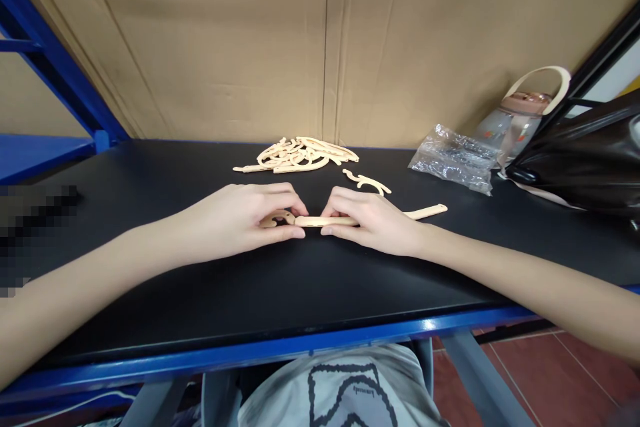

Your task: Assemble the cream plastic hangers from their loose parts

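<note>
My left hand [255, 217] is closed on a beige curved hanger hook piece [275, 219], pinched between thumb and fingers. A long beige hanger arm [425, 212] runs under my right hand [373, 219], whose thumb and fingers grip it near its left end. The two pieces meet end to end between my hands, just above or on the black tabletop; how firmly they are joined I cannot tell. Behind my right hand lies another loose hook piece [367, 181]. Farther back is a pile of similar beige hanger parts [300, 155].
The black table [210, 307] has a blue front edge. At the right are a crumpled clear plastic bag [453, 159], a water bottle with a handle [525, 107] and a shiny black bag [590, 153]. A cardboard wall [225, 47] stands behind, with a blue metal frame [55, 53] at left.
</note>
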Tool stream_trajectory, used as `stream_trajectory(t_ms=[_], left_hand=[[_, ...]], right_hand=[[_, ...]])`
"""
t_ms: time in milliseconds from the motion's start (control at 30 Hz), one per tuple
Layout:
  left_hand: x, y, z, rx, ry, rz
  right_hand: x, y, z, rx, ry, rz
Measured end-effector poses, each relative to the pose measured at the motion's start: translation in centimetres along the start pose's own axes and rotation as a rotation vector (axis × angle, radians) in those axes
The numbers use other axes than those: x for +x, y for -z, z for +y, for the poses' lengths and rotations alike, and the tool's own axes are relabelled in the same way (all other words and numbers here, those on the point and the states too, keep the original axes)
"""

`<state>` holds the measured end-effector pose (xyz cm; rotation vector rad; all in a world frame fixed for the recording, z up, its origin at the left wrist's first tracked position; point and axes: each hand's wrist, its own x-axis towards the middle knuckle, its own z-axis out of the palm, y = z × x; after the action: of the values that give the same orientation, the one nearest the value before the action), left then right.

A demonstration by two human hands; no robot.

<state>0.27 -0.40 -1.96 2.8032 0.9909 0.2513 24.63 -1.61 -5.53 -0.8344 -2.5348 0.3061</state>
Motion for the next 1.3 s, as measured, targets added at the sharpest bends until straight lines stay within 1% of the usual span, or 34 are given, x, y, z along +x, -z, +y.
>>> stream_trajectory(t_ms=[100, 233, 300, 367, 433, 467, 500, 567, 600, 633, 700, 767, 833, 967, 1133, 1300], left_hand=[[-0.1, -0.5, -0.3, 0.069, -0.055, 0.038], [0.1, -0.6, -0.8, 0.088, -0.093, 0.032], [0.1, -0.3, -1.2, 0.116, -0.102, 0.052], [0.1, 0.1, -1.7, 0.158, -0.091, 0.083], [0.1, 0.3, -2.3, 0.199, -0.065, 0.107], [0.0, 0.4, -2.6, 0.218, -0.049, 0.115], [-0.1, 0.5, -2.9, 0.237, -0.033, 0.121], [-0.1, 0.4, -3.3, 0.266, -0.004, 0.127], [-0.1, 0.3, -3.4, 0.274, 0.009, 0.126], [-0.1, 0.2, -3.5, 0.276, 0.019, 0.122], [-0.1, 0.0, -3.6, 0.263, 0.034, 0.109], [0.0, -0.1, -3.6, 0.245, 0.039, 0.102], [0.0, -0.1, -3.6, 0.224, 0.040, 0.101], [0.0, -0.1, -3.6, 0.194, 0.032, 0.094], [-0.1, -0.2, -3.8, 0.161, -0.026, 0.057], [-0.2, -0.3, -3.6, 0.102, -0.078, 0.040]], right_hand=[[-0.1, 0.0, -0.2, -0.049, 0.002, 0.024], [0.0, 0.0, -0.6, -0.091, 0.010, 0.032], [0.2, 0.4, -0.7, -0.152, -0.007, 0.091], [0.2, 1.2, -0.3, -0.222, -0.043, 0.208], [0.2, 2.4, 0.6, -0.284, -0.114, 0.343], [0.2, 3.0, 1.3, -0.321, -0.175, 0.398], [0.1, 3.6, 2.2, -0.361, -0.256, 0.432], [-0.2, 4.5, 4.1, -0.390, -0.325, 0.453], [-0.3, 4.7, 5.1, -0.395, -0.353, 0.439], [-0.4, 4.8, 6.0, -0.414, -0.401, 0.387], [-0.6, 4.7, 7.4, -0.441, -0.436, 0.256], [-0.6, 4.3, 8.4, -0.416, -0.444, 0.139], [-0.6, 4.1, 8.8, -0.371, -0.437, 0.061], [-0.7, 4.6, 8.9, -0.354, -0.417, -0.005], [-0.9, 6.0, 9.0, -0.538, -0.453, -0.072], [-1.2, 6.5, 9.2, -0.688, -0.489, -0.131]])
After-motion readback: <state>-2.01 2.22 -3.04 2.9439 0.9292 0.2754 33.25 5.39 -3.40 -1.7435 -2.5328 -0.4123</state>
